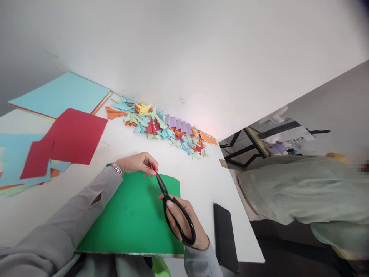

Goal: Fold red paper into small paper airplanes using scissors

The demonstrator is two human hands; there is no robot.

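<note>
Green sheeting (135,215) covered part of our white table (198,184), beside a pale wall (184,57). Above the green, our left hand (140,162) pinched a red paper piece (153,167); our right hand (188,215) gripped black scissors (163,186), tips at the paper. Fingers (150,158) partly hid its shape; a co-worker (294,188) was cut off rightward.

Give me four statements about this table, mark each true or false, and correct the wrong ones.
1. The right hand holds black scissors. True.
2. The left hand holds something yellow. False: the left hand holds a small red paper piece.
3. A black rectangular object lies on the green sheet. False: that object lies on the white table, right of the green sheet.
4. Folded paper pieces lie beyond the green sheet. True.
</note>
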